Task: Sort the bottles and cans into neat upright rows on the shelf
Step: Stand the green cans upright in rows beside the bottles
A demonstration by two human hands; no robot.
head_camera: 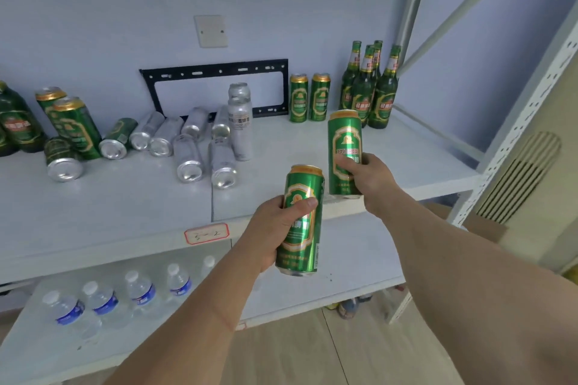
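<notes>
Green cans [301, 219] with gold rims, silver cans [189, 155], white shelf [109, 206].

We see the white shelf [125, 206] carrying two upright green cans [309, 97] beside four standing bottles [369, 87] at the back, and toppled silver cans [190, 147] (two upright) left of centre.

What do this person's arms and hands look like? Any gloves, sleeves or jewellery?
Both forearms are bare as far as the picture shows, with no sleeve in view. The left hand and right hand wear no gloves, and no watch, ring or bracelet shows.
</notes>
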